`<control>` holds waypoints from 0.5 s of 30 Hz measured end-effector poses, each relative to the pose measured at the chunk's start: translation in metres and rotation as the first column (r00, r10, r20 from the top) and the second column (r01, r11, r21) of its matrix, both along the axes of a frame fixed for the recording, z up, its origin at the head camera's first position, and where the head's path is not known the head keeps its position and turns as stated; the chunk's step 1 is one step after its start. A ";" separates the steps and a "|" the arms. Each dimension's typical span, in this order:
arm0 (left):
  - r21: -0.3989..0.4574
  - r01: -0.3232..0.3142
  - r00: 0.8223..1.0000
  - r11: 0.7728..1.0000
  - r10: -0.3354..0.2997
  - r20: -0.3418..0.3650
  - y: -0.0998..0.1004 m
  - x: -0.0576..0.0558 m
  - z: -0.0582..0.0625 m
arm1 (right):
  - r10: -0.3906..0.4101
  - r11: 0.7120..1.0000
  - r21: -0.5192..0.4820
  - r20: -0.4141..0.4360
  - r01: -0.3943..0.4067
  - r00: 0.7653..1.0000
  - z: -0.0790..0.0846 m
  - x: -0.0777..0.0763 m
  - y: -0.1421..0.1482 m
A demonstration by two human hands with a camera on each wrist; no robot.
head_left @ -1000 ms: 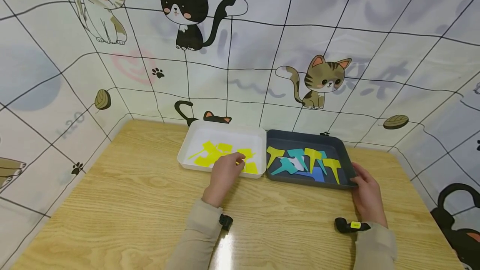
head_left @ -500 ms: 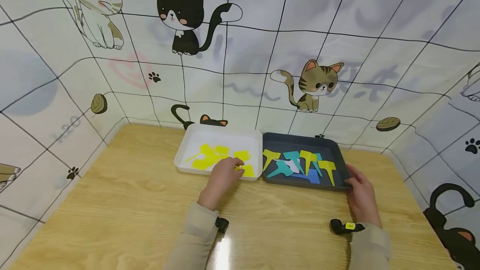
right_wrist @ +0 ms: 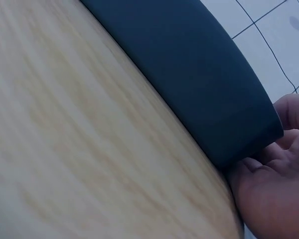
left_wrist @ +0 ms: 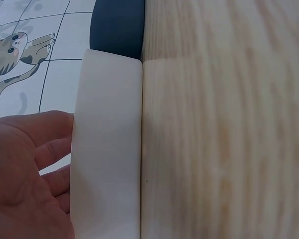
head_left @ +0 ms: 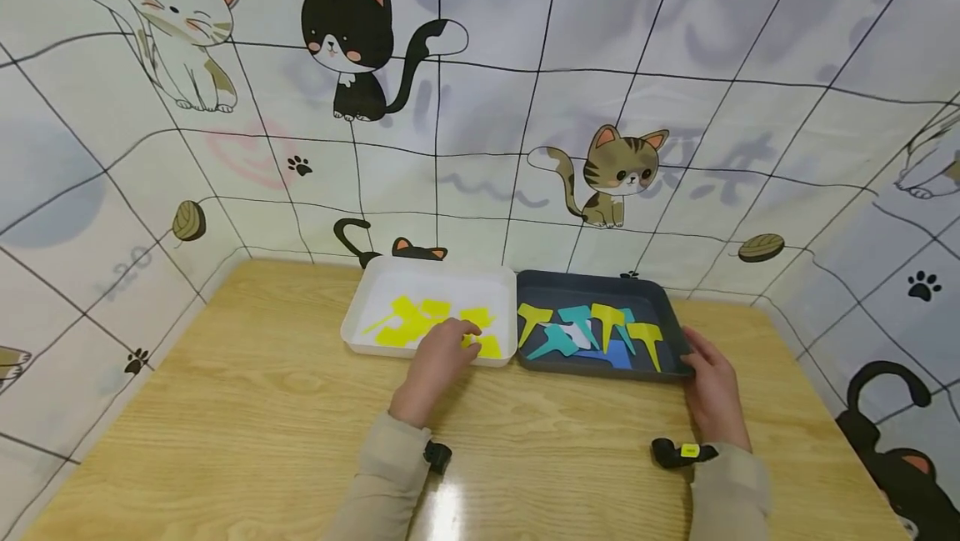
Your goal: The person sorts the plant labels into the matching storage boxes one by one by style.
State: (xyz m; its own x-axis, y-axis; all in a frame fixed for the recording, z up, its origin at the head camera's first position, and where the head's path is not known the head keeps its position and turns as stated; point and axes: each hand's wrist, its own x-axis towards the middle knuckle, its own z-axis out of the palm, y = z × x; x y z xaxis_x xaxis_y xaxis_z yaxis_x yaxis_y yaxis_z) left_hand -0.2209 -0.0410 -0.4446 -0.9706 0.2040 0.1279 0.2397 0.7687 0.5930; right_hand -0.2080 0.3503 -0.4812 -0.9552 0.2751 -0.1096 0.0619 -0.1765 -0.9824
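My left hand (head_left: pixel 438 358) reaches over the front wall of a white tray (head_left: pixel 378 274), fingers bent down above several yellow T-shaped plant labels (head_left: pixel 405 328). A gap shows between thumb and forefinger. In the left wrist view the white tray's wall (left_wrist: pixel 107 144) hides the fingertips of that hand (left_wrist: pixel 30 169). With my right hand (head_left: pixel 716 383) I grip the right front corner of a dark grey tray (head_left: pixel 570 283). It holds yellow, teal, blue and pale T-shaped labels (head_left: pixel 606 324). Close up, the right hand (right_wrist: pixel 279 184) wraps around the grey tray's corner (right_wrist: pixel 249 134).
Both trays stand side by side, touching, at the back of a wooden table (head_left: pixel 285 408). Behind it hangs a wall cloth (head_left: pixel 480 107) printed with cats and grid lines. Black camera straps (head_left: pixel 678 453) sit on both wrists.
The whole scene shifts slightly left and down as the head camera turns. My left hand stays over the yellow labels with small finger movements. The right hand keeps its hold on the grey tray.
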 end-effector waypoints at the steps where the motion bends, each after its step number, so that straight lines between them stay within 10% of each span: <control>1: -0.002 0.007 1.000 1.000 -0.007 -0.007 0.000 0.000 -0.001 | -0.009 0.999 0.053 0.021 0.008 1.000 0.001 0.000 0.000; 5: 0.009 0.043 0.999 0.999 -0.043 -0.025 0.003 0.000 -0.004 | -0.028 0.950 0.311 0.101 -0.005 0.994 0.006 0.001 -0.003; 15: -0.055 0.014 0.995 0.998 -0.019 -0.101 0.005 0.009 0.003 | 0.034 0.626 0.780 -0.005 -0.018 0.999 0.052 0.013 -0.033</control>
State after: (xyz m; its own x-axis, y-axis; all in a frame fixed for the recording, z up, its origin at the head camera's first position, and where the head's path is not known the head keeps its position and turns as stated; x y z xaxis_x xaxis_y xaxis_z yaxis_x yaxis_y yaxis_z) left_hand -0.2117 -0.0359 -0.4415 -0.9496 0.2293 0.2137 0.3095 0.7943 0.5228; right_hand -0.1954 0.3176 -0.4295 -0.9627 0.2248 0.1503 0.0360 0.6572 -0.7529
